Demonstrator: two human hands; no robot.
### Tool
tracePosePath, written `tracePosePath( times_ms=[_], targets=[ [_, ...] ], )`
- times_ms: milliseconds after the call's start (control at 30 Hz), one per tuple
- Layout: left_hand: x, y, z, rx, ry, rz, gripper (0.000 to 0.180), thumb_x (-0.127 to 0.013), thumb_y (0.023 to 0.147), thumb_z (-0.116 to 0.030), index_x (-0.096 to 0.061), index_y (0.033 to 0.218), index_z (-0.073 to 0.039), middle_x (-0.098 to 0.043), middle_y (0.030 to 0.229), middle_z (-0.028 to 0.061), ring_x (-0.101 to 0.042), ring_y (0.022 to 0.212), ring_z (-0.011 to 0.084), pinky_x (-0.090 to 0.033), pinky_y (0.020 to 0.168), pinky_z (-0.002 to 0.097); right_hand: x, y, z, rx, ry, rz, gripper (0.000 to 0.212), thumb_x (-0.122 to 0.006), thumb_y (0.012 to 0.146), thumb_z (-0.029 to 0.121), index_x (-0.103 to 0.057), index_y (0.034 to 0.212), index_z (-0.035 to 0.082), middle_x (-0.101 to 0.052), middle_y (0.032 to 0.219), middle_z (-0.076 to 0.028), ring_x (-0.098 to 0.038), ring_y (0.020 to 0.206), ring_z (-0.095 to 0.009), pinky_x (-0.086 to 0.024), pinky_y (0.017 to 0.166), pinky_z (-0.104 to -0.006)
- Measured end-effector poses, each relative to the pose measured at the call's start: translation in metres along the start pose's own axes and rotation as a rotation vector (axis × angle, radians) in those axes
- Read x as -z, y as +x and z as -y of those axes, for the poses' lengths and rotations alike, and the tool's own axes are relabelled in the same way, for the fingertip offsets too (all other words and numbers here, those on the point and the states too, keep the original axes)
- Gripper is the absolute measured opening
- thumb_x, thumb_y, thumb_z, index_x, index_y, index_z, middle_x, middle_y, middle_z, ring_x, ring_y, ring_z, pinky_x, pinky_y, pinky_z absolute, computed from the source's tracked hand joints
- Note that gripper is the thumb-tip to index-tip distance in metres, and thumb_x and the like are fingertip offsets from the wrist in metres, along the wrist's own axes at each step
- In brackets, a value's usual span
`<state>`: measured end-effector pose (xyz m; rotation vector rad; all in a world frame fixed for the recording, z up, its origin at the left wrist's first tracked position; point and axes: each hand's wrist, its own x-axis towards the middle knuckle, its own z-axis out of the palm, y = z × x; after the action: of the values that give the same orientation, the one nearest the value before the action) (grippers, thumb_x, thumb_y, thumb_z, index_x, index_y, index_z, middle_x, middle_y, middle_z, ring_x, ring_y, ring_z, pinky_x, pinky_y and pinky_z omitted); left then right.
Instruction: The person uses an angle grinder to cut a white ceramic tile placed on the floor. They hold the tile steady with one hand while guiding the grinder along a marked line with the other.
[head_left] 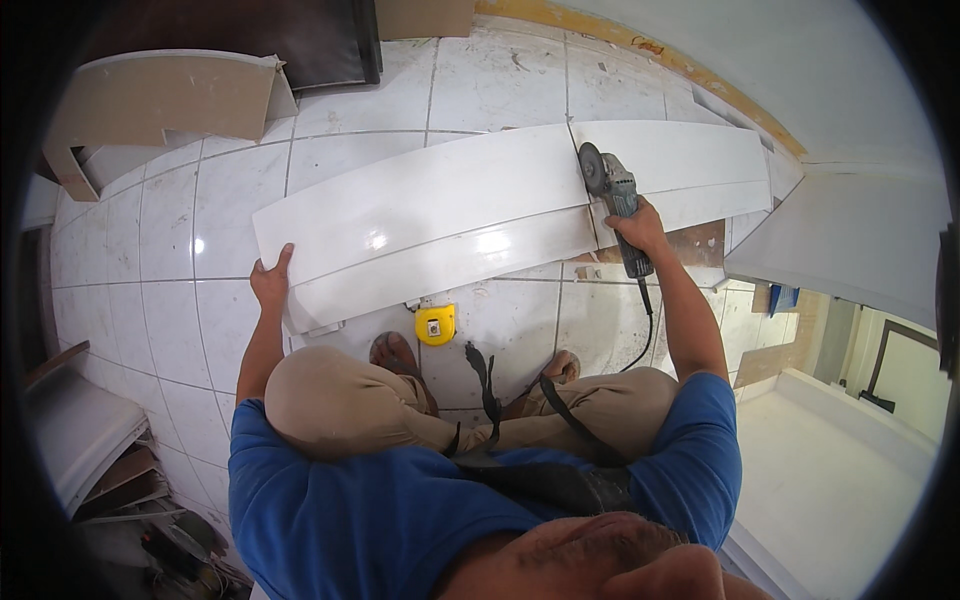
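Observation:
My right hand [641,226] is wrapped round the body of a dark angle grinder [622,196]. Its disc [592,168] sits over a dark line that crosses a long, glossy white tile panel [430,205]; whether disc and panel touch, I cannot tell. Another thin line runs lengthwise along the panel. At the panel's left end, my left hand [271,278] grips the edge, thumb pointing up along it. From the grinder's rear a black cord [648,325] trails down toward my right knee. A yellow tape measure [435,325] lies on the floor between panel and feet.
White floor tiles [165,235] surround the panel. Cut brown boards [175,95] stand at the far left beside a dark piece of furniture [230,40]. Along the right are a wall, a pale slanted panel [850,235] and a white tray-like unit [835,480]. Scraps [130,480] are piled lower left.

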<state>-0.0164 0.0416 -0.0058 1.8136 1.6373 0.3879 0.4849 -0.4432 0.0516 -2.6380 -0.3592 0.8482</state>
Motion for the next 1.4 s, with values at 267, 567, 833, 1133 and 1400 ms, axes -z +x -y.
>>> tracePosePath(
  times_ms=[267,567,833,1133,1400],
  targets=[
    [0.001,0.001,0.004,-0.002,0.011,0.002,0.071,-0.087,0.075,-0.052,-0.068,0.105,0.009,-0.074,0.100,0.0189,-0.071,0.091,0.0258,-0.054,0.086,0.0353,0.002,0.003,0.005,-0.007,-0.003,0.001,0.073,-0.081,0.066,0.035,-0.062,0.123,-0.007,-0.071,0.112,-0.027,-0.069,0.105,-0.038,-0.054,0.093,-0.0415],
    [0.000,0.005,0.009,0.011,-0.033,0.019,0.070,-0.089,0.074,-0.050,-0.068,0.107,0.008,-0.074,0.102,0.0193,-0.071,0.093,0.0263,-0.055,0.087,0.0360,0.002,0.002,0.003,0.029,-0.020,-0.022,0.074,-0.081,0.066,0.035,-0.061,0.123,-0.007,-0.071,0.112,-0.027,-0.069,0.105,-0.038,-0.054,0.093,-0.0412],
    [-0.001,0.005,0.011,0.011,-0.034,0.006,0.071,-0.089,0.073,-0.050,-0.068,0.107,0.009,-0.074,0.102,0.0187,-0.071,0.093,0.0258,-0.055,0.087,0.0356,0.002,-0.002,0.008,0.017,0.008,-0.015,0.073,-0.082,0.066,0.035,-0.061,0.123,-0.007,-0.071,0.111,-0.026,-0.070,0.105,-0.037,-0.054,0.092,-0.0412],
    [-0.002,0.006,0.011,0.019,-0.036,0.014,0.071,-0.089,0.074,-0.050,-0.068,0.108,0.009,-0.074,0.102,0.0187,-0.071,0.093,0.0254,-0.055,0.087,0.0354,-0.002,0.011,0.000,0.064,-0.020,-0.057,0.073,-0.083,0.065,0.036,-0.062,0.120,-0.007,-0.072,0.106,-0.024,-0.071,0.097,-0.034,-0.055,0.087,-0.0404],
    [0.001,0.001,0.003,0.019,-0.038,0.025,0.072,-0.087,0.076,-0.049,-0.066,0.110,0.011,-0.073,0.104,0.0206,-0.070,0.095,0.0274,-0.054,0.088,0.0366,0.001,0.008,0.005,0.031,-0.002,-0.023,0.076,-0.081,0.065,0.036,-0.060,0.124,-0.008,-0.070,0.112,-0.027,-0.069,0.105,-0.038,-0.054,0.093,-0.0411]
  ],
)
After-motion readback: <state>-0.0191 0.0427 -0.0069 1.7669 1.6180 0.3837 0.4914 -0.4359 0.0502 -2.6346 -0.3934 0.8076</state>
